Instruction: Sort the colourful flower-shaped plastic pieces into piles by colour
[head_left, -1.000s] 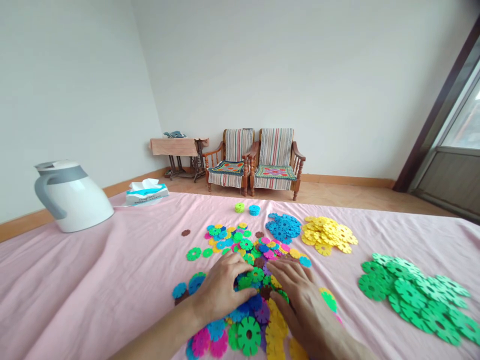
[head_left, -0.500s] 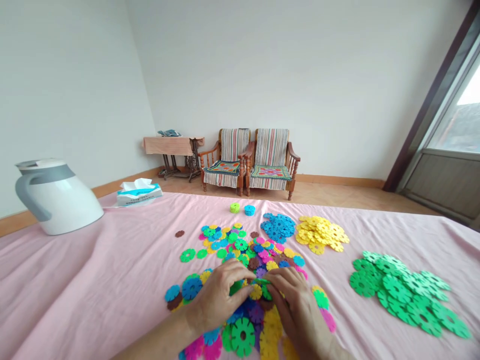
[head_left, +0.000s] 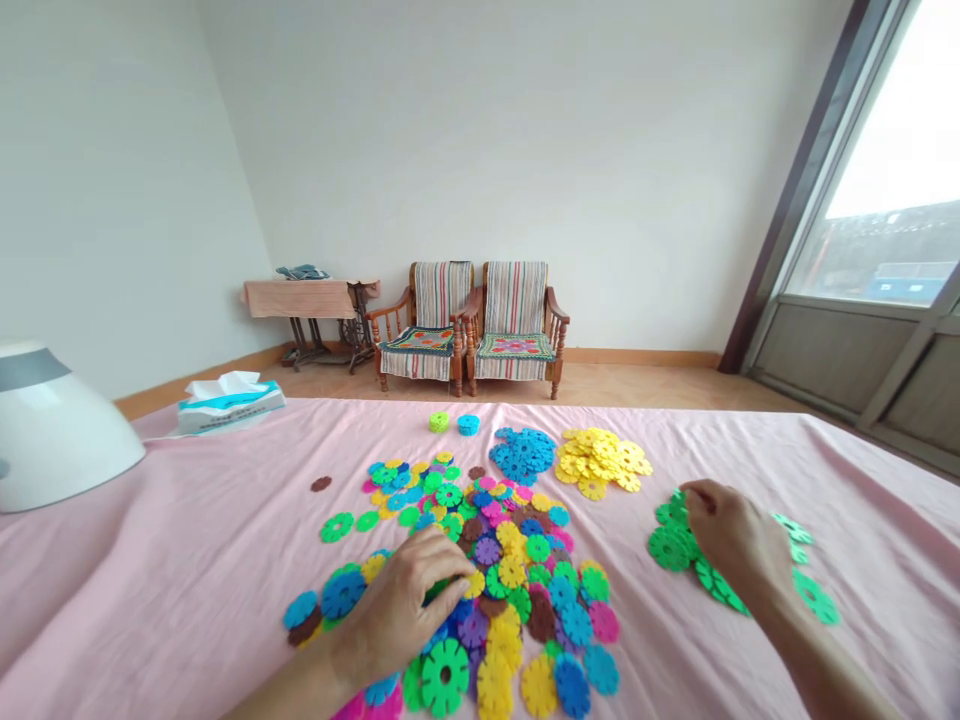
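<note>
A mixed heap of flat plastic snowflake discs (head_left: 495, 560) in many colours lies on the pink cloth in front of me. My left hand (head_left: 401, 610) rests on the heap's near left side, fingers curled and pinching at discs near its thumb. My right hand (head_left: 731, 540) is out to the right over the pile of green discs (head_left: 671, 548), fingers bunched together at the pile's top; what they hold is hidden. A blue pile (head_left: 523, 453) and a yellow pile (head_left: 600, 462) lie farther back.
The pink cloth (head_left: 187, 540) covers the whole table. A white kettle (head_left: 52, 425) stands at far left, a tissue pack (head_left: 229, 400) behind it. Small green (head_left: 439, 422) and blue (head_left: 469, 424) stacks sit at the back. Two wooden armchairs (head_left: 469, 325) and a window (head_left: 877, 220) lie beyond.
My right hand left the mixed heap and moved right onto the green pile. My left hand stayed on the heap. The view swung right, pushing the kettle toward the left edge.
</note>
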